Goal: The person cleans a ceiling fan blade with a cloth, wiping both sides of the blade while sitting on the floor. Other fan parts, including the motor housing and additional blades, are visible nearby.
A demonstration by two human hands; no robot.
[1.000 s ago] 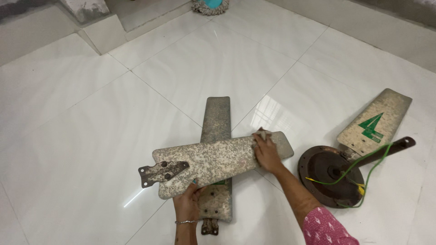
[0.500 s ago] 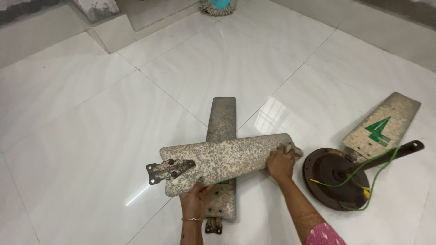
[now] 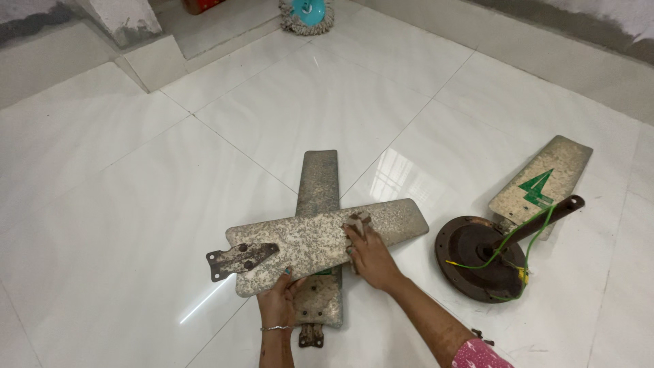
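Note:
A dirty, speckled ceiling-fan blade [image 3: 300,242] lies crosswise on top of a second blade [image 3: 319,184] on the white tiled floor. My left hand [image 3: 278,303] grips the top blade's near edge, close to its rusty metal bracket [image 3: 240,259]. My right hand [image 3: 368,255] presses a small grimy cloth [image 3: 357,222] against the middle of that blade's upper face.
A rusty round fan motor [image 3: 477,257] with a down rod and green-yellow wires lies at the right, with a third blade [image 3: 545,180] bearing a green mark behind it. A mop head [image 3: 306,13] sits at the far top, beside a raised step [image 3: 122,27].
My right hand with the cloth slid from the blade's right tip back left to its middle. The left hand kept its grip. The view shifted slightly.

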